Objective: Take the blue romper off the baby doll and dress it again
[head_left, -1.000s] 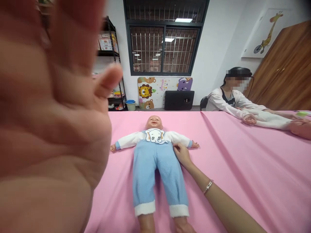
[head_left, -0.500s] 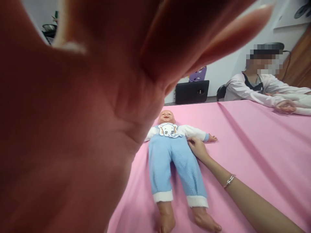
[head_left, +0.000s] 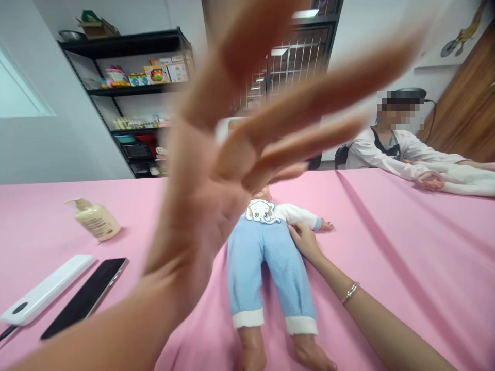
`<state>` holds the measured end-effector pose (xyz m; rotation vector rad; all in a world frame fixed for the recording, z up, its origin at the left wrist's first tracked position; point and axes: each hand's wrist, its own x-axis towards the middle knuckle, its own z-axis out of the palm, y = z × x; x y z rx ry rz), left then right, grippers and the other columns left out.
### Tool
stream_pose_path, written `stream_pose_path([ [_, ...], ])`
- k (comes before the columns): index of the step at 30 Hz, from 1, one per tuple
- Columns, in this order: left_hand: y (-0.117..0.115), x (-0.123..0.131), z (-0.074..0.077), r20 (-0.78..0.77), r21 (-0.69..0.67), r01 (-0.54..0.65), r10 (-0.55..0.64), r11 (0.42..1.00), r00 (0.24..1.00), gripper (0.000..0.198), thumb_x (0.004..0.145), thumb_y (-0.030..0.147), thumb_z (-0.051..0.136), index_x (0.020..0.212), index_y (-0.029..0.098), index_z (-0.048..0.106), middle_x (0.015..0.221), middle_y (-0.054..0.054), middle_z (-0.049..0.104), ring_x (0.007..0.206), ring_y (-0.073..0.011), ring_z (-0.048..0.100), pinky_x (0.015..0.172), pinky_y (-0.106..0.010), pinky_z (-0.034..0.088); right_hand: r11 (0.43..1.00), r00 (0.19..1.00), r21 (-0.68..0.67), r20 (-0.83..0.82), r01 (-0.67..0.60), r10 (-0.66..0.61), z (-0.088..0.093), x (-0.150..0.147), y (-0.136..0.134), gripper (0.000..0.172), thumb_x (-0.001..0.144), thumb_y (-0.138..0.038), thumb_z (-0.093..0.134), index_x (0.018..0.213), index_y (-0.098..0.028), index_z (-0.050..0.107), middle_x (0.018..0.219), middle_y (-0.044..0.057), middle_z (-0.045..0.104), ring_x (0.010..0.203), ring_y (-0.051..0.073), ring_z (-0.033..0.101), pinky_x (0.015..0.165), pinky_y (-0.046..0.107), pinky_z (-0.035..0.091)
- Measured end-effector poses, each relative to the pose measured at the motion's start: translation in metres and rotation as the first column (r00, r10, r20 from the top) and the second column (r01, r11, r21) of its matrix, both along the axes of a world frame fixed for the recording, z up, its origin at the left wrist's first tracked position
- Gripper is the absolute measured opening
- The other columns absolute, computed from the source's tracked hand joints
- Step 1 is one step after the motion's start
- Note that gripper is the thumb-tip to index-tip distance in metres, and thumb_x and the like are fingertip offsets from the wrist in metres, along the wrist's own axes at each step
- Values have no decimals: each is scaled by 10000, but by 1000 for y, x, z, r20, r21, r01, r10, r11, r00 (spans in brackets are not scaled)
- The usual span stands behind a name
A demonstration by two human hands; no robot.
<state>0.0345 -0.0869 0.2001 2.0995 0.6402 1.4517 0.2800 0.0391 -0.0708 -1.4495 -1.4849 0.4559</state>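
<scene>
A baby doll (head_left: 266,242) in a white top with an elephant face and light blue trousers lies on its back on the pink cloth (head_left: 371,242). Raised close to the camera, my left hand (head_left: 220,159) has its fingers spread, holds nothing and hides most of the doll's head and one arm. My right hand (head_left: 305,241), with a bracelet at the wrist, rests against the doll's side at the waist, below its sleeve. Its fingertips are pressed together at the clothing; whether they pinch fabric is too small to tell.
On the left lie a pump bottle (head_left: 98,221), a white device (head_left: 50,288) with a cable and a black phone (head_left: 87,296). A person (head_left: 390,139) at the right back touches white clothing. Shelves (head_left: 135,90) stand behind.
My left hand has drawn back from the lens, uncovering the bottle, phone, white device and shelves. The view has shifted slightly. My right hand stays at the doll's side.
</scene>
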Motion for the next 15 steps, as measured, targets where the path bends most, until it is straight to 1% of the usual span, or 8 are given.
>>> stream_pose_path([
  [2,23,1,-30,-120,-82,175,-184,981,976,638,778,658,412,1315,329,306,1349,28,391,1244,-241,378,1026,-413,357,999,994,-13,-95,-52,51,3,-4,-3,360,810,-444,450,918,-136,602,896,107,662,822,235,607,749,344,464],
  [3,38,0,-52,-189,-145,170,-196,975,962,683,762,630,480,1325,286,305,1360,-12,381,1258,-262,353,1057,-429,311,996,988,-19,-134,-85,81,4,-6,-5,381,810,-462,453,947,-136,595,928,111,658,850,239,606,769,348,463],
  [4,54,-1,-79,-255,-206,92,-145,974,956,699,748,582,545,1317,238,331,1358,-56,382,1268,-284,328,1079,-444,263,993,980,-23,-164,-116,110,5,-8,-6,397,808,-472,456,972,-136,591,959,114,653,879,243,603,794,355,459],
  [5,69,-4,-106,-327,-248,-72,-14,966,945,657,748,517,584,1288,202,383,1341,-89,398,1275,-300,308,1093,-459,215,990,975,-24,-179,-139,132,5,-10,-6,407,807,-478,457,988,-139,590,984,114,648,901,247,598,815,363,453],
  [6,83,-7,-134,-365,-291,-172,57,941,929,669,713,492,630,1258,168,416,1326,-127,405,1272,-321,300,1092,-472,197,988,972,-26,-180,-155,148,5,-11,-6,410,806,-481,455,994,-143,592,998,113,645,916,252,594,830,371,447],
  [9,115,-18,-198,-335,-427,-262,118,866,935,585,764,456,575,1226,137,409,1293,-159,414,1238,-289,344,1063,-437,256,986,974,-25,-164,-165,159,2,-14,-5,404,799,-488,453,970,-159,611,1001,109,647,922,269,589,838,391,443],
  [11,128,-22,-221,-244,-462,-281,184,841,952,490,801,444,520,1155,118,425,1234,-164,455,1184,-267,399,1033,-420,294,987,976,-30,-154,-158,151,-4,-12,-3,411,785,-497,460,969,-167,622,1008,111,648,936,281,588,845,398,446],
  [15,142,-23,-235,-125,-484,-267,236,834,964,339,821,404,476,998,114,475,1049,-133,546,1005,-233,503,932,-380,378,987,985,-62,-95,-151,144,-20,-4,-2,408,775,-508,455,980,-202,631,1057,87,639,996,283,574,859,376,464],
])
